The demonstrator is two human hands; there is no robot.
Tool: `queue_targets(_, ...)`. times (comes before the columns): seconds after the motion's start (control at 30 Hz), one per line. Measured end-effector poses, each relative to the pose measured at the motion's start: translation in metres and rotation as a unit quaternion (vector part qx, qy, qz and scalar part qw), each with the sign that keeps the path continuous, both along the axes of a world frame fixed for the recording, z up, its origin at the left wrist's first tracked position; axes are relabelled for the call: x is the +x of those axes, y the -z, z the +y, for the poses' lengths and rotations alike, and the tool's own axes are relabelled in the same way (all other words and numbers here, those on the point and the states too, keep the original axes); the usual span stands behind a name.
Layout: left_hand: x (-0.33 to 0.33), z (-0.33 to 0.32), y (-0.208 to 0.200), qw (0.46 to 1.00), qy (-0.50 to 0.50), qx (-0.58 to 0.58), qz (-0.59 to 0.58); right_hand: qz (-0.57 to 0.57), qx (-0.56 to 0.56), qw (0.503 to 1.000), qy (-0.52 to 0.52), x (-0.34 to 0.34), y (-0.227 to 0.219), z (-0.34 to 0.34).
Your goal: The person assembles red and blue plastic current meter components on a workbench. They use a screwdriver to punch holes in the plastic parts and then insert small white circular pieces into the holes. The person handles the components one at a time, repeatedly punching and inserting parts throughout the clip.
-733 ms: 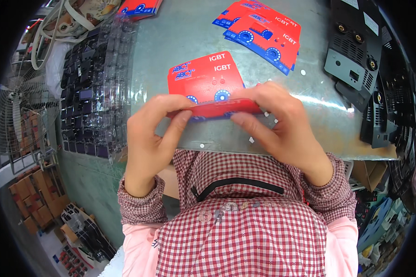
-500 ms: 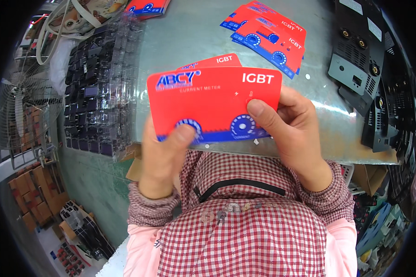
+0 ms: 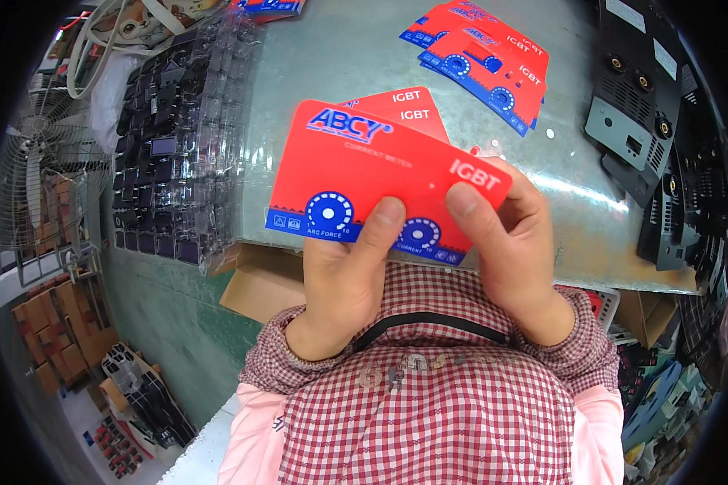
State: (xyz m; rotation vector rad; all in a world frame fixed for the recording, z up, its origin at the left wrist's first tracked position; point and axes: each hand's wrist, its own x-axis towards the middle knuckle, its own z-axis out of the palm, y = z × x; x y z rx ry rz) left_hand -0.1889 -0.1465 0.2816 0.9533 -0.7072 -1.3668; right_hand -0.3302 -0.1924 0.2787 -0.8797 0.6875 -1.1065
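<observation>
Above the table's near edge I hold a red and blue panel sticker with printed dials, tilted down to the right. My left hand grips its lower edge, thumb on the front beside a dial. My right hand pinches its right end, thumb on the face. The fingers behind it are hidden. More red stickers show behind its upper edge; whether they are held or lie on the table I cannot tell. A fanned pile of the same stickers lies farther back, and another stack at the far left.
Black slotted metal panels with brass-coloured fittings stand along the table's right side. Dark small parts in clear plastic trays cover the left side. A fan and cartons are beyond. An open cardboard box sits below the near edge.
The held sticker has tilted, its right end lower. My left hand has moved right along its lower edge, from the left dial toward the middle. More of the stickers behind now shows.
</observation>
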Motion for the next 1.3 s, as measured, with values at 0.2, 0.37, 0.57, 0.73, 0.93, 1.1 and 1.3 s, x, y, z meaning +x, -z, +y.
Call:
queue_targets(0.2,0.003,0.001,-0.003,0.994,0.018,0.027,0.101,0.035,0.002,0.999,0.015,0.0,-0.006,0.004)
queue_targets(0.37,0.01,0.003,0.003,0.983,0.06,0.017,0.174,0.047,-0.026,0.998,0.017,-0.001,-0.003,0.009)
queue_targets(0.57,0.013,0.006,0.01,0.967,0.086,-0.017,0.239,0.066,-0.043,0.997,0.01,0.002,-0.001,0.011)
queue_targets(0.73,0.014,0.011,0.003,0.969,0.049,0.025,0.239,0.114,-0.094,0.989,0.013,0.007,-0.004,0.013)
queue_targets(0.93,0.022,0.011,0.013,0.953,0.102,-0.092,0.27,0.077,-0.025,0.995,0.063,0.017,-0.002,0.015)
queue_targets(1.1,0.033,0.012,0.014,0.925,0.109,-0.098,0.352,0.234,-0.285,0.925,0.095,0.02,0.003,0.009)
queue_targets(1.3,0.056,0.05,0.027,0.929,0.013,-0.017,0.369,0.263,-0.367,0.892,0.005,0.044,-0.007,0.016)
